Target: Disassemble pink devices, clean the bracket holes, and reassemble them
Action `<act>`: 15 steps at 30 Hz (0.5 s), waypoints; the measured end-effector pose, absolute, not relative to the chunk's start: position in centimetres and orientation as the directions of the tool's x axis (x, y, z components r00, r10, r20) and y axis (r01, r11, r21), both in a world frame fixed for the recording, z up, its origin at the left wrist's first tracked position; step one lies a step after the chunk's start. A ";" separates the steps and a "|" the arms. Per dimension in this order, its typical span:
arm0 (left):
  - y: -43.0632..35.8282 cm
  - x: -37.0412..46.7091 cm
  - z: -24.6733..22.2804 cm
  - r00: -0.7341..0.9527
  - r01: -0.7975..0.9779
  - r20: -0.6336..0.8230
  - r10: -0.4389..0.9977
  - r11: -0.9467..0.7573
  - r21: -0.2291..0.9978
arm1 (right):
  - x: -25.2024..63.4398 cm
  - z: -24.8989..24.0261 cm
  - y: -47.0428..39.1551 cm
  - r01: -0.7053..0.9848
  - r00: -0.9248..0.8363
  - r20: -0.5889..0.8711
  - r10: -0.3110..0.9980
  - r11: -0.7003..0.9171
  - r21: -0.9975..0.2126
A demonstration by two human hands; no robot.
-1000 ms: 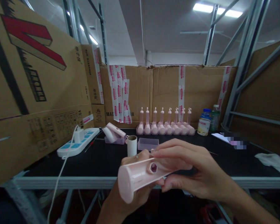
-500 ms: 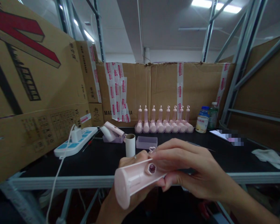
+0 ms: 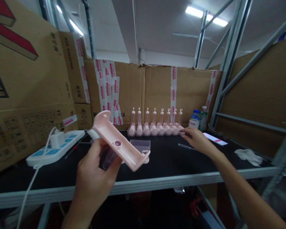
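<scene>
My left hand (image 3: 95, 171) grips a pink half-open plastic shell (image 3: 124, 143), tilted, with a small dark hexagonal hole in its middle and a loop at its lower right end. Behind my left fingers a clear piece shows in part. My right hand (image 3: 196, 140) reaches to the right end of a row of several pink bottle-like pieces (image 3: 154, 128) with ring tops. Its fingertips pinch at the last piece; what exactly they hold is too small to tell. A clear purple tray (image 3: 140, 145) sits behind the shell.
A power strip (image 3: 57, 149) with a white plug lies at the left. Two bottles (image 3: 194, 119) stand at the back right, near a phone (image 3: 215, 139), a white cloth (image 3: 248, 156) and a thin pen-like tool (image 3: 186, 146). Cardboard walls surround the black table.
My right hand has left the shell and moved right to the row's end. My left hand has moved left, turning the shell the other way. The view has shifted.
</scene>
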State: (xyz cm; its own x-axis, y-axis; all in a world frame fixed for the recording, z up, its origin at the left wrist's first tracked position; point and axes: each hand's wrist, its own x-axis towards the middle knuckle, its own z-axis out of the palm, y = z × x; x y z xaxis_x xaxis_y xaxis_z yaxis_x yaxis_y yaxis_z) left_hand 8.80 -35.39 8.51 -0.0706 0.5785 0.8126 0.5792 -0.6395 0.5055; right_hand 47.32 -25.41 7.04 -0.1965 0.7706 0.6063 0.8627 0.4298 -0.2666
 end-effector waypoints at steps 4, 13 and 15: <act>-34.7 8.9 8.1 -0.123 0.515 0.786 0.605 -0.638 0.572 | 51.2 1.8 -21.6 0.958 -0.111 0.389 0.914 0.203 -0.203; -35.2 10.4 7.3 0.116 0.404 0.724 0.680 -0.698 0.591 | 49.3 3.0 -23.3 0.836 0.095 0.602 0.793 0.265 -0.480; -35.1 11.0 7.0 0.158 0.416 0.723 0.672 -0.710 0.569 | 47.5 5.6 -25.8 0.695 0.102 0.689 0.718 0.444 -0.565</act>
